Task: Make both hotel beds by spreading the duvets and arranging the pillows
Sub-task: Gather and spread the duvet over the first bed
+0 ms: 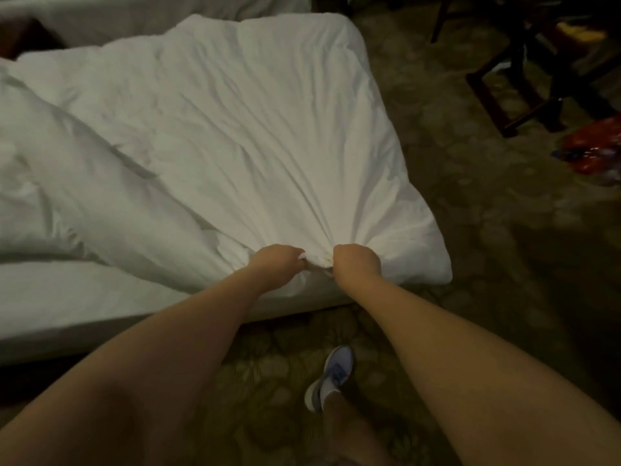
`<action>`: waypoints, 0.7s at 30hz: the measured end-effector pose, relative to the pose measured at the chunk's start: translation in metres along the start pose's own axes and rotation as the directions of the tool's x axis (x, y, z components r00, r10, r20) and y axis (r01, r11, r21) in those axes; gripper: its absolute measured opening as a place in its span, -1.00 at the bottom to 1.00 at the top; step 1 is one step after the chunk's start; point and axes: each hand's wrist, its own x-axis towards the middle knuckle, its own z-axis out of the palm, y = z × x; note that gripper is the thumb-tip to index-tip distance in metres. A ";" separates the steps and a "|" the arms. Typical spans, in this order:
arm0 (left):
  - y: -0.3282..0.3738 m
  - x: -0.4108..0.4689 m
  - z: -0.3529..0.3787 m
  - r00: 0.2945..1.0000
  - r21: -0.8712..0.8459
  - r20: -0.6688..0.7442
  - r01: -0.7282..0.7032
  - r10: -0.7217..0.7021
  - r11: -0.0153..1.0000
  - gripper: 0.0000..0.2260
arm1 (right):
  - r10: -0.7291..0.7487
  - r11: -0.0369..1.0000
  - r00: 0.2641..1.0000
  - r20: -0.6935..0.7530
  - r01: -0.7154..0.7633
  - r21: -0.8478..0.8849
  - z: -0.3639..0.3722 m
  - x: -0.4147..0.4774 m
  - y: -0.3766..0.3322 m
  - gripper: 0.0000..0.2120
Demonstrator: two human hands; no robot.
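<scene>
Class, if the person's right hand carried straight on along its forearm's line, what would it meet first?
The rumpled white fabric duvet: the right hand grips its bunched near edge, so it would probably push straight into those gathers; depth beyond is unclear.

A rumpled white duvet (235, 129) lies on the bed (67, 297), which stands on patterned carpet (470, 196) beside a shoe (331, 375).

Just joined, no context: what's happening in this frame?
A person is making a hotel bed. Both hands, the left hand and the right hand, grip a bunched edge of the white duvet at the near side of the bed. The duvet is creased and still folded over on the left, so it is not yet spread flat. No pillows are clearly visible.
</scene>
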 end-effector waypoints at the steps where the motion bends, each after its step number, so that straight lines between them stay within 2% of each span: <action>1: -0.003 -0.014 0.004 1.000 0.000 -0.007 0.000 0.000 1.000 -0.73 | -0.004 1.000 1.000 0.011 0.004 -0.014 0.003 -0.013 -0.005 -0.76; 4: -0.008 -0.050 0.005 0.998 -0.004 -0.064 -0.019 0.018 1.000 -0.76 | -0.023 0.999 1.000 -0.009 0.023 -0.037 0.000 -0.039 -0.017 -0.75; 7: -0.007 -0.070 -0.008 0.982 0.029 -0.185 -0.028 0.033 0.999 -0.82 | -0.062 0.996 0.993 -0.097 0.055 -0.067 -0.021 -0.044 -0.020 -0.77; 9: -0.004 -0.074 -0.014 0.958 0.130 -0.287 0.023 0.016 0.991 -0.76 | -0.076 0.995 0.989 -0.124 0.067 -0.074 -0.033 -0.042 -0.021 -0.77; 12: 0.004 -0.071 -0.010 0.912 0.115 -0.407 0.104 -0.049 0.988 -0.59 | -0.081 0.996 0.989 -0.124 0.076 -0.050 -0.038 -0.037 -0.015 -0.77; 16: 0.015 -0.050 -0.004 0.896 0.128 -0.433 0.174 -0.102 0.976 -0.32 | -0.083 0.996 0.989 -0.123 0.084 0.006 -0.050 -0.010 0.001 -0.76; 18: 0.022 -0.028 -0.010 0.874 0.117 -0.459 0.237 -0.159 0.964 -0.29 | -0.099 0.995 0.981 -0.166 0.103 0.016 -0.069 0.016 0.009 -0.73; 21: 0.030 0.017 -0.037 0.814 0.075 -0.527 0.334 -0.247 0.940 -0.35 | -0.135 0.988 0.965 -0.225 0.147 0.040 -0.106 0.072 0.024 -0.74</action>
